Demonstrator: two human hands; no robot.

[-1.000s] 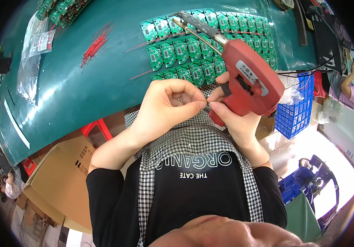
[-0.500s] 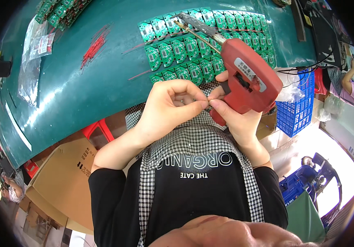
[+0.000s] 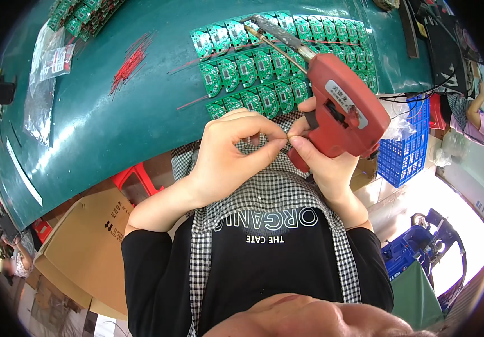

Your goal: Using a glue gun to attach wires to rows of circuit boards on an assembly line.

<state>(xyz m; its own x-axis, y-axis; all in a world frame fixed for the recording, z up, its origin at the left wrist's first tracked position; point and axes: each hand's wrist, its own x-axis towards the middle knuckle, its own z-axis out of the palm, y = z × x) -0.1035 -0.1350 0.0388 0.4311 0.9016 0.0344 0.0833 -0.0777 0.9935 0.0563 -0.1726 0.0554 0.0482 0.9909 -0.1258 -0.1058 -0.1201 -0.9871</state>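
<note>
My right hand (image 3: 327, 168) is wrapped round the handle of a red soldering gun (image 3: 360, 92). The gun's metal tip and thin feed tube point up and left, over rows of green circuit boards (image 3: 246, 68). Thumb and a fingertip of that same hand also meet the fingertips of my left hand (image 3: 228, 149) in front of my apron. My left hand is closed in a pinch; whatever is between its fingertips is too small to make out. Thin red wires stick out from the left side of the board rows.
Loose red wires (image 3: 131, 64) lie left of the boards on the green table (image 3: 101, 123). Beyond them are a clear plastic bag (image 3: 41, 101) and stacked boards (image 3: 82, 17). A blue crate (image 3: 402, 151) stands to the right, and a cardboard box (image 3: 87, 247) at lower left.
The soldering gun and my right hand have shifted slightly to the right. My left fingertips follow a little, still pinched against the right ones.
</note>
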